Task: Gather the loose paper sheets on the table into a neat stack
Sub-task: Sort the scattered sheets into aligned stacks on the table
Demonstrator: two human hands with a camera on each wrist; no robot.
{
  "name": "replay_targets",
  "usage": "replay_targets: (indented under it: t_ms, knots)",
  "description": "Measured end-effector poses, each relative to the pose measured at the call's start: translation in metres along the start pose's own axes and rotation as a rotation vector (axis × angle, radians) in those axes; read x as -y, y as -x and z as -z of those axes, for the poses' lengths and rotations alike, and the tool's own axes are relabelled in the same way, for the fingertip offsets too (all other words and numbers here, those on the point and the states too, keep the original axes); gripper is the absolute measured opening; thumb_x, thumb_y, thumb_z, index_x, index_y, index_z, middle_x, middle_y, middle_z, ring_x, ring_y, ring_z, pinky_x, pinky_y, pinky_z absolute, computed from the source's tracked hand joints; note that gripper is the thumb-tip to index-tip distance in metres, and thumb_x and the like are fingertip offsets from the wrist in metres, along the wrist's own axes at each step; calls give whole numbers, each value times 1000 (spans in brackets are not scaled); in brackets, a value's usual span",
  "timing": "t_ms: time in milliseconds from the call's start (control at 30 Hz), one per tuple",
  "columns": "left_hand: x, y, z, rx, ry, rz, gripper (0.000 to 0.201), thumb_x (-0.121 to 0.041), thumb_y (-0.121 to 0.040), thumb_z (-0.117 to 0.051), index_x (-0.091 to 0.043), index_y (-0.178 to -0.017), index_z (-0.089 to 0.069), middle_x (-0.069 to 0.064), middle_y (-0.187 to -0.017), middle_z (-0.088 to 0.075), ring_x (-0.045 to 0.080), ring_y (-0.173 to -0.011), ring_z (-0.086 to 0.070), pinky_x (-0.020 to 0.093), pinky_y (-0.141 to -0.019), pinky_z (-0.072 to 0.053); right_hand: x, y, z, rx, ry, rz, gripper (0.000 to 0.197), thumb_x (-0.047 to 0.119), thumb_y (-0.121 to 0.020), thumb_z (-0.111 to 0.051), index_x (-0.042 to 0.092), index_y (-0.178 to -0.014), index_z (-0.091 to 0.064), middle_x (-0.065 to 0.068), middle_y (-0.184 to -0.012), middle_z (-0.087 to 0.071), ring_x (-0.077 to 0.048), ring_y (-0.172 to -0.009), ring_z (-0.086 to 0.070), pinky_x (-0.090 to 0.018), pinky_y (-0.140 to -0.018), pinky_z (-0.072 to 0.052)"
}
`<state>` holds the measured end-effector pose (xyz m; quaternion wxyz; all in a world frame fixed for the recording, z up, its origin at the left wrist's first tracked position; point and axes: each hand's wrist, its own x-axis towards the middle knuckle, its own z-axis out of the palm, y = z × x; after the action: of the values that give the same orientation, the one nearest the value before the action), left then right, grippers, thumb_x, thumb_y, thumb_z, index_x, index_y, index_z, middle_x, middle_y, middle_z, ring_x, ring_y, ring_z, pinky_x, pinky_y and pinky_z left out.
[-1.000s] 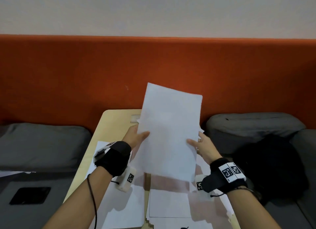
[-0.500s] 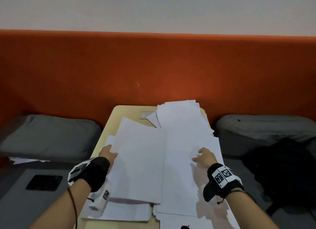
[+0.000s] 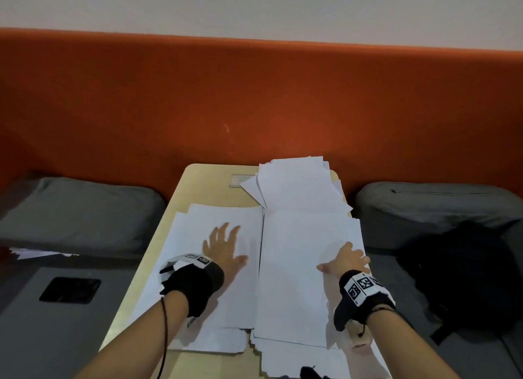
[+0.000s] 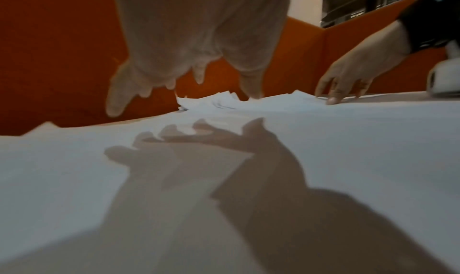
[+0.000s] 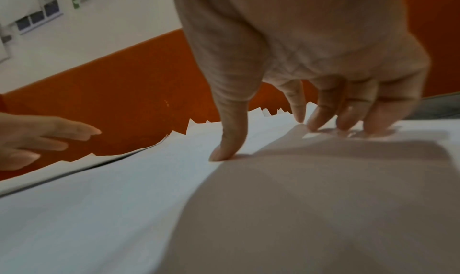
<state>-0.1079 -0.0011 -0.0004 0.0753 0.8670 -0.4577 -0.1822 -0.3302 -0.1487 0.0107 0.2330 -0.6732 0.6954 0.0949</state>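
White paper sheets lie in three loose piles on the light wooden table point(image 3: 181, 206): a left pile point(image 3: 226, 299), a right pile point(image 3: 294, 279) and a fanned far pile point(image 3: 297, 186). My left hand point(image 3: 223, 244) hovers just over the left pile with its fingers spread, holding nothing; in the left wrist view the left hand point(image 4: 199, 48) casts a shadow on the sheets point(image 4: 348, 150) below. My right hand point(image 3: 346, 261) rests on the right pile near its right edge. In the right wrist view the thumb point(image 5: 226, 140) and fingertips point(image 5: 321, 119) press on the top sheet point(image 5: 124, 189).
An orange padded backrest point(image 3: 254, 95) rises right behind the table. Grey cushions lie to the left point(image 3: 79, 209) and right point(image 3: 424, 203). A black bag point(image 3: 467, 279) sits on the right seat, a flat black device point(image 3: 70, 290) on the left one.
A second ago both hands held a sheaf of sheets upright in the air. The sheets now lie flat on the table; the left hand has let go and moved over the left pile.
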Motion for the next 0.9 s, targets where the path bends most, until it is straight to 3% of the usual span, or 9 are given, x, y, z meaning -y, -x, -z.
replay_targets:
  t_ms: [67, 133, 300, 400, 467, 533, 633, 767, 900]
  knots:
    - [-6, 1, -18, 238, -16, -64, 87, -57, -86, -50, -33, -148, 7, -3, -156, 19, 31, -143, 18, 57, -112, 2, -1, 1, 1, -15, 5, -18, 97, 44, -74, -74, 11, -144, -16, -18, -147, -20, -37, -138, -18, -47, -105, -35]
    - [-4, 3, -34, 380, -112, -64, 88, -64, -87, -41, -33, -146, 16, -2, -152, 30, 33, -139, 27, 62, -108, 9, -2, 3, 2, -12, -4, -20, 98, 43, -74, -75, 10, -144, -15, -19, -147, -19, -38, -137, -19, -47, -103, -37]
    - [0, 4, -39, 413, -131, -62, 87, -65, -87, -37, -33, -144, 20, -2, -150, 35, 33, -137, 32, 63, -107, 13, -9, 0, -2, -7, -27, 19, 103, 43, -74, -76, 5, -145, -12, -18, -145, -32, -36, -134, -31, -44, -104, -36]
    - [-1, 4, -38, 421, -137, -60, 87, -66, -87, -37, -32, -144, 21, -1, -149, 36, 33, -136, 33, 63, -107, 13, -10, 0, -5, -86, -42, 106, 85, 35, -75, -76, 5, -136, -25, -13, -135, -46, -32, -127, -41, -43, -102, -36]
    - [-1, 5, -39, 416, -136, -58, 87, -66, -87, -36, -32, -144, 21, -1, -149, 36, 33, -136, 33, 62, -107, 13, -11, 1, -7, -163, -35, 227, 67, 25, -80, -71, 6, -130, -31, -11, -132, -46, -30, -123, -43, -41, -97, -37]
    - [-1, 6, -38, 418, -142, -59, 87, -66, -87, -35, -32, -144, 22, -1, -149, 36, 33, -136, 33, 62, -107, 13, -11, 2, -11, -230, 39, 359, 55, 16, -89, -59, 8, -136, -31, -11, -139, -38, -29, -124, -40, -38, -95, -36]
    - [-3, 6, -36, 430, -139, -55, 88, -66, -87, -36, -31, -144, 21, -1, -149, 36, 33, -136, 33, 63, -107, 13, -11, 4, -16, -219, 72, 455, 57, 9, -96, -44, 7, -146, -17, -13, -150, -24, -30, -131, -33, -39, -101, -34]
    - [-3, 7, -35, 428, -145, -46, 87, -66, -88, -35, -32, -144, 22, -1, -149, 36, 33, -137, 33, 63, -107, 13, -8, 10, -22, -150, 91, 446, 66, 16, -99, -39, 2, -149, 2, -16, -157, -3, -30, -142, -19, -38, -111, -26]
    - [-3, 8, -36, 417, -152, -46, 87, -67, -87, -34, -33, -144, 22, -2, -149, 36, 32, -137, 32, 62, -107, 13, -6, 14, -25, -100, 95, 405, 70, 27, -101, -36, -1, -147, 8, -17, -157, 10, -29, -146, -7, -39, -113, -24]
